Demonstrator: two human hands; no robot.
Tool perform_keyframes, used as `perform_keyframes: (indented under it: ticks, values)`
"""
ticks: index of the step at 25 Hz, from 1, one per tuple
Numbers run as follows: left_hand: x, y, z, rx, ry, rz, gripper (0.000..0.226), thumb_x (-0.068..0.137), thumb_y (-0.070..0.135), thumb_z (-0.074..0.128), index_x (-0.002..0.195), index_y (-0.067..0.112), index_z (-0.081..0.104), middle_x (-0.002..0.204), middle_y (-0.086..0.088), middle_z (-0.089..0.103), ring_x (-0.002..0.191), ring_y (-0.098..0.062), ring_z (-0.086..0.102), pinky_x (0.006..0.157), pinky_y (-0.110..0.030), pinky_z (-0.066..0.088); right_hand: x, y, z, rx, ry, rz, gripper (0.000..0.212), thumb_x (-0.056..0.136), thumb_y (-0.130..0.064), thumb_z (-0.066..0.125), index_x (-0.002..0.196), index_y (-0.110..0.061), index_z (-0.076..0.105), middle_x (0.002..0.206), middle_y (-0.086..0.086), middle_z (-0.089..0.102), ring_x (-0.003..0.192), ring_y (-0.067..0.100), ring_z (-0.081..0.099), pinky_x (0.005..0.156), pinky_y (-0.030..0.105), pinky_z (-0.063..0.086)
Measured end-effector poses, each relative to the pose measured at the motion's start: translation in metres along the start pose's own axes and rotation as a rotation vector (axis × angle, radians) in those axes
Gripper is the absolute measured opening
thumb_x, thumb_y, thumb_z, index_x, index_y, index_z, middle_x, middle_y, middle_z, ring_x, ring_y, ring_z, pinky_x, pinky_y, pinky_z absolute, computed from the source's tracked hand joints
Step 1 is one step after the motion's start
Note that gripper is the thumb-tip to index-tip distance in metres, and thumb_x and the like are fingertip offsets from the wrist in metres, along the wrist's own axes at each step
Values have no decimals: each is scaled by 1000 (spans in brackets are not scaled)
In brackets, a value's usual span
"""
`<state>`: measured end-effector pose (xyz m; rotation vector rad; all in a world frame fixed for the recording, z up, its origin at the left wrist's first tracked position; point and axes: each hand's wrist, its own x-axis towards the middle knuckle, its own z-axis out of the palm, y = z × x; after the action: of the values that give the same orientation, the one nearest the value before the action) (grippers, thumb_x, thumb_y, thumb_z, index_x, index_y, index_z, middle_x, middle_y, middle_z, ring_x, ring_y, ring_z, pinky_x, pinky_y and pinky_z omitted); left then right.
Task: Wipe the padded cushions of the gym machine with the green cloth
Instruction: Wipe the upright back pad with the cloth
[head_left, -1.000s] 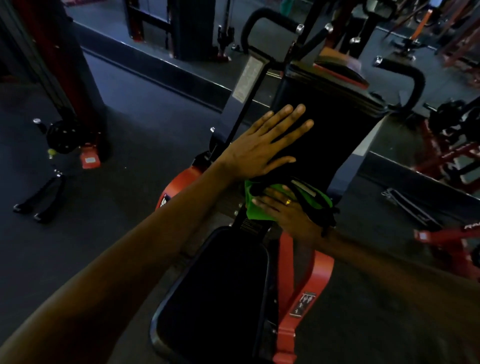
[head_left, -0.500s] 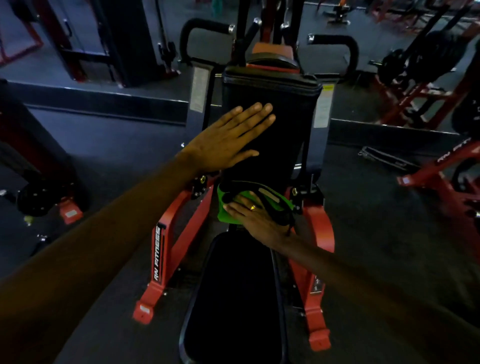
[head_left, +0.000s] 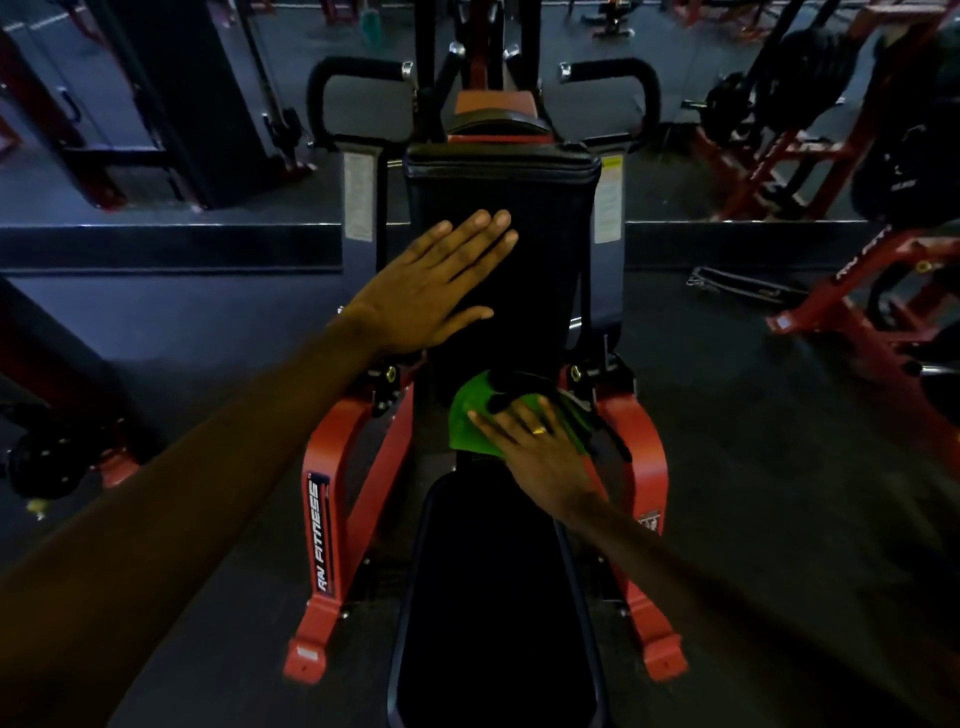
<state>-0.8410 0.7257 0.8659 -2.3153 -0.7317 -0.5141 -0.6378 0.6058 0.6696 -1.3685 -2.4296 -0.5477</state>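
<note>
Hands on machine pads.
Left hand (head_left: 431, 283) flat, fingers spread, on back pad (head_left: 535, 249); right hand (head_left: 535, 447) presses green cloth (head_left: 470, 415) open-palmed.

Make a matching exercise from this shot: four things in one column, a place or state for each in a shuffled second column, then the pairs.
1. left hand
2. right hand
3. green cloth
4. seat cushion

A. pressed under a hand at the foot of the back cushion
B. flat on the back cushion
C. bare, nearest the camera
D. wears a ring

Pairs: 1-B, 2-D, 3-A, 4-C
</note>
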Motion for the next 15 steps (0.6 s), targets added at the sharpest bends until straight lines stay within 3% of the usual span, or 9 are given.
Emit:
perform_keyframes:
  ticks: [3,6,8,10,12,15]
  values:
    - [2,0,0,-33,6,16,72,106,48,42,160,10,14,167,-12,14,154,-20,1,125,-37,4,-13,5,-4,155,83,251,71,95,-28,49,160,-30,20,150,1,45,134,32,48,123,49,17]
    - [1,-2,2,-6,36,23,72,106,48,43,160,11,13,167,-9,9,155,-19,0,125,-38,1,4,-21,-9,469,194,476,63,103,-32,41,160,-28,16,165,3,26,152,26,24,125,50,16]
    - [-1,-2,6,16,55,18,71,107,46,41,161,13,9,167,-7,2,155,-19,-2,124,-40,0,27,-28,-14,543,322,622,59,107,-39,33,160,-28,11,167,0,14,156,19,7,125,51,14]
    - [-2,-3,8,38,51,38,68,108,41,36,161,14,4,168,-4,-7,155,-18,-6,124,-41,-1,53,-17,-34,607,452,738,57,109,-41,30,161,-25,12,168,2,6,157,26,6,124,54,20]
    - [0,-4,8,40,50,42,66,108,37,34,161,13,2,167,-3,-14,155,-18,-8,124,-41,-2,78,8,-50,601,534,735,56,109,-40,31,160,-18,21,168,10,9,156,33,12,121,56,27]
    - [-2,-1,12,43,70,35,68,108,36,35,161,11,1,167,-3,-16,155,-18,-9,124,-40,-5,91,32,-68,602,596,661,56,109,-40,31,159,-15,26,168,14,15,156,30,18,118,54,32]
